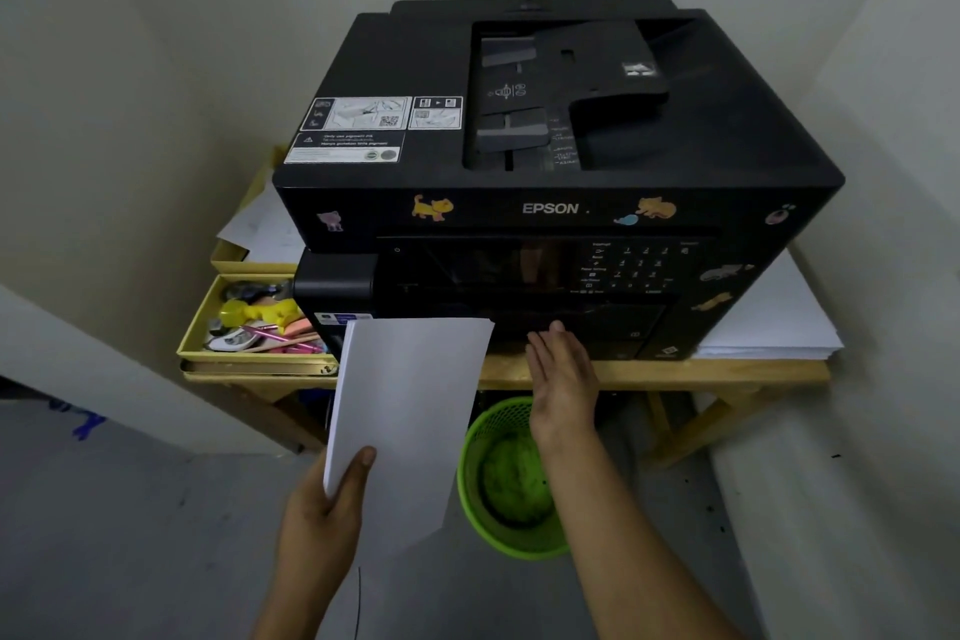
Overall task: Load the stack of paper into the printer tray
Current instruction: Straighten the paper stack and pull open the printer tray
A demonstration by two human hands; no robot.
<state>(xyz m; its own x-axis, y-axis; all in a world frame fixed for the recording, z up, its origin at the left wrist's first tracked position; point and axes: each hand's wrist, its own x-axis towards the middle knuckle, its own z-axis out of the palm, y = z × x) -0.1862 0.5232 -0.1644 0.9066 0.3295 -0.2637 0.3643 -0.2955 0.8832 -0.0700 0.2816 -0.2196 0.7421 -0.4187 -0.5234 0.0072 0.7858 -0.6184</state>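
Below the printer (550,203) front, the left hand (324,509) clamps the paper stack (410,411) at its near corner; its long axis points toward the printer. The right hand (563,374) is open, flat, beside it.

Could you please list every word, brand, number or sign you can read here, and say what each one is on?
"EPSON": white lettering on the front of the black printer.
Warning labels on the printer's top left: diagrams, codes and small print, too blurred to read.
Control panel keypad: digits and button captions, too small to read.
Blue label at the printer's lower left front: unreadable.
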